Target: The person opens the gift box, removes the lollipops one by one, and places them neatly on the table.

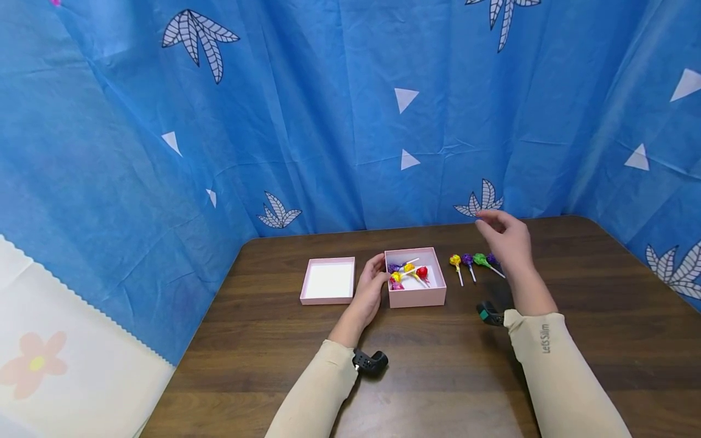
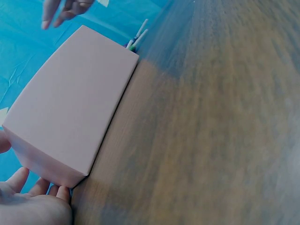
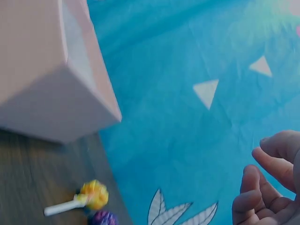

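Observation:
A pink box (image 1: 417, 297) without its lid stands on the table, with several wrapped lollipops (image 1: 421, 273) inside. My left hand (image 1: 370, 288) holds the box's left wall; its fingers lie along the outside and the thumb reaches the rim. In the left wrist view, fingertips (image 2: 39, 186) touch the side of the box. My right hand (image 1: 509, 239) is raised at the right, loosely bent, with nothing between thumb and fingers. Below and left of it lie a yellow lollipop (image 1: 455, 260), a purple lollipop (image 1: 467, 260) and a green lollipop (image 1: 481, 260). Another purple lollipop (image 1: 492, 260) is partly hidden by this hand.
Left of my left hand lies a pink lid (image 1: 327, 301), white inside face up. Behind the brown wooden table (image 1: 263, 365) hangs a blue curtain (image 1: 328, 121). A pale flowered cloth (image 1: 71, 365) shows at the lower left.

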Available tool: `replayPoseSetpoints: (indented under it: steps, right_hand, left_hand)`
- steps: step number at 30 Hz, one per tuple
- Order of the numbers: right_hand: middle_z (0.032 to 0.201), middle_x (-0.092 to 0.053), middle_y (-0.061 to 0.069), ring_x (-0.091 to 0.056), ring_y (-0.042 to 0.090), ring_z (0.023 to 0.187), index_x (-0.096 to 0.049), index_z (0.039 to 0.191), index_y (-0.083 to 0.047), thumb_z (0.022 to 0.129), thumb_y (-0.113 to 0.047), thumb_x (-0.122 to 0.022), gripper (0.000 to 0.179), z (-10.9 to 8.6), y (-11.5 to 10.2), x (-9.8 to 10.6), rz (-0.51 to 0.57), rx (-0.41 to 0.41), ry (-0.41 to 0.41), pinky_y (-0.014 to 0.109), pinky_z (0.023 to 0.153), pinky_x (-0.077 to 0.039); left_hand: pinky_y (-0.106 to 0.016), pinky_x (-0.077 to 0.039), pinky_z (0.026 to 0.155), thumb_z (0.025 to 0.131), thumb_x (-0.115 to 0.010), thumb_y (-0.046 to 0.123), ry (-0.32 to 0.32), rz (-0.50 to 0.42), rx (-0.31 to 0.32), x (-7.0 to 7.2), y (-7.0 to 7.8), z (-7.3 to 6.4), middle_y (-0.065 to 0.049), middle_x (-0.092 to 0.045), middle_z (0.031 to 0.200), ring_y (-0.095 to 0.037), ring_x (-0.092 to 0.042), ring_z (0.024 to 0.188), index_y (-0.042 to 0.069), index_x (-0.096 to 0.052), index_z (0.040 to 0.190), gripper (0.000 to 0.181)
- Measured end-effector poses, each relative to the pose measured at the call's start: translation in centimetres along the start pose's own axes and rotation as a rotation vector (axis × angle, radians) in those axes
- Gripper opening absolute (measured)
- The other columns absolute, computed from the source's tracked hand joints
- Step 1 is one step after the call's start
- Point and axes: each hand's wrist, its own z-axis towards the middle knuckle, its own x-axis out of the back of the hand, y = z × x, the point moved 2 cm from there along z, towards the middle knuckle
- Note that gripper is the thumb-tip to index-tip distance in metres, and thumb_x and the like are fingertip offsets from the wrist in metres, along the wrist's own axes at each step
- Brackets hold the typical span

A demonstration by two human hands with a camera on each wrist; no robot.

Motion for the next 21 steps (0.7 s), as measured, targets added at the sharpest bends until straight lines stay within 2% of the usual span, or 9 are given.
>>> replayPoseSetpoints:
  steps: [4, 8, 15, 21]
  right_hand:
    - [0.116, -0.062, 0.003, -0.049, 0.016, 0.087, -0.065, 0.131, -0.015, 0.098, -0.041, -0.059, 0.042, -0.6, -1.5, -0.7, 0.017, 0.072, -0.024, 0.018, 0.06, -0.045]
    - [0.122, -0.063, 0.01, -0.052, 0.017, 0.089, -0.066, 0.128, -0.014, 0.099, -0.036, -0.06, 0.037, -1.0, -2.6, -1.7, 0.016, 0.148, -0.061, 0.015, 0.063, -0.047]
    - [0.116, -0.064, 0.008, -0.053, 0.021, 0.089, -0.066, 0.127, -0.016, 0.097, -0.032, -0.063, 0.034, -2.0, -3.7, -4.2, 0.017, 0.191, -0.189, 0.019, 0.063, -0.051]
    - [0.118, -0.067, 0.01, -0.056, 0.023, 0.094, -0.066, 0.125, -0.015, 0.096, -0.028, -0.066, 0.032, -2.6, -3.5, -6.7, -0.038, 0.231, -0.305, 0.023, 0.074, -0.051]
  left_hand:
    - [-0.048, -0.02, 0.126, 0.095, -0.048, 0.003, -0.005, 0.0, -0.003, 0.0, 0.0, 0.0, -0.016, -0.032, 0.16, -0.032, -0.028, 0.15, 0.005, -0.035, 0.149, 0.056]
    - [-0.049, -0.019, 0.126, 0.096, -0.047, 0.003, -0.009, 0.003, -0.01, 0.0, 0.0, 0.0, -0.017, -0.03, 0.16, -0.033, -0.026, 0.15, 0.005, -0.035, 0.15, 0.055]
    - [-0.049, -0.02, 0.126, 0.095, -0.047, 0.002, -0.012, -0.001, -0.002, 0.0, -0.2, 0.1, -0.017, -0.032, 0.16, -0.033, -0.028, 0.149, 0.005, -0.035, 0.149, 0.055]
    - [-0.049, -0.02, 0.126, 0.095, -0.048, 0.002, -0.011, 0.001, -0.009, 0.1, -0.2, 0.2, -0.017, -0.032, 0.159, -0.033, -0.028, 0.149, 0.005, -0.035, 0.149, 0.055]
